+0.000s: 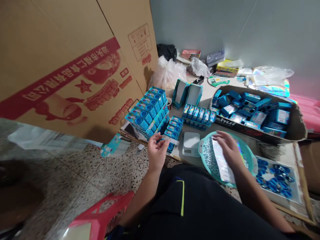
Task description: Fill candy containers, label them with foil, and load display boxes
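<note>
My left hand (157, 150) is raised over the edge of the low table, fingers curled around a small clear packet with a blue piece. Just beyond it stand stacked teal boxes (147, 111) and a short row of smaller ones (175, 128). My right hand (228, 149) rests fingers-down in a teal round basket (203, 150), lying on shiny holographic sheets (223, 165) over small silvery pieces. The fingers are bent and partly spread; whether they grip a sheet is hidden.
A white digital scale (191, 144) sits between my hands. An open carton (297, 128) holds several teal boxes, and a tray of blue rings (275, 178) lies right. A big cardboard box (67, 66) leans left; a red plastic stool (100, 216) stands below.
</note>
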A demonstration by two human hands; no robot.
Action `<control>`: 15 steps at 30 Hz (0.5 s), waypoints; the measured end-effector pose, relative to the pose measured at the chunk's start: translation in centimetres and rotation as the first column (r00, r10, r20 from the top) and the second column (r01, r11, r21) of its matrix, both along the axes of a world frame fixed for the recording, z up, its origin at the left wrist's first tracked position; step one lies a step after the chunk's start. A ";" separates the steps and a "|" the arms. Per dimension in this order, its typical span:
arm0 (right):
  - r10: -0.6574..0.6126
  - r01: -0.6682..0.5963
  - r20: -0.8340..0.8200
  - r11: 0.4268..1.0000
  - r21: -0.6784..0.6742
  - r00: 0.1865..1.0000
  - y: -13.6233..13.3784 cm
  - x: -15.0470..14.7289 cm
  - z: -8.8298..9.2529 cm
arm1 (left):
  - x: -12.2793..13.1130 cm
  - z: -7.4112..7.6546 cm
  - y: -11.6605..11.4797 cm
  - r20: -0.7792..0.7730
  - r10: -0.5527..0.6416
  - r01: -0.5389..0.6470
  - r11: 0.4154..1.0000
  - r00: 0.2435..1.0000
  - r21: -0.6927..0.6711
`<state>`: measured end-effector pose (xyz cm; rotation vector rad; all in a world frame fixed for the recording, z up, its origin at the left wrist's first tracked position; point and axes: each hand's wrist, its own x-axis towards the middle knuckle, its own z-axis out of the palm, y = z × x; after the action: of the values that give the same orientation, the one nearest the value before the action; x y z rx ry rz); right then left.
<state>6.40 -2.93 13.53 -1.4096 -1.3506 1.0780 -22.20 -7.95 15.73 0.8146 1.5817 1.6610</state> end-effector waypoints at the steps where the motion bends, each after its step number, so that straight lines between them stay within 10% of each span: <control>1: 0.156 -0.167 -0.148 0.984 -0.061 0.977 0.3 -2.5 0.4 | 0.2 0.1 -0.1 -0.004 0.008 -0.008 1.000 1.000 0.003; 7: 0.539 -0.651 -0.489 0.755 -0.081 0.686 0.3 -12.3 -0.2 | 0.0 0.1 -1.1 0.018 0.007 -0.006 0.999 1.000 -0.040; 15: 0.502 -0.616 -0.478 0.780 -0.109 0.721 0.9 -15.5 -0.9 | -1.7 0.5 -0.9 -0.081 -0.002 -0.007 0.993 0.997 -0.116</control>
<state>-9.15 -2.03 12.60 -0.8407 -1.3695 1.9145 -23.90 -8.86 16.27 0.8284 1.7186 1.5391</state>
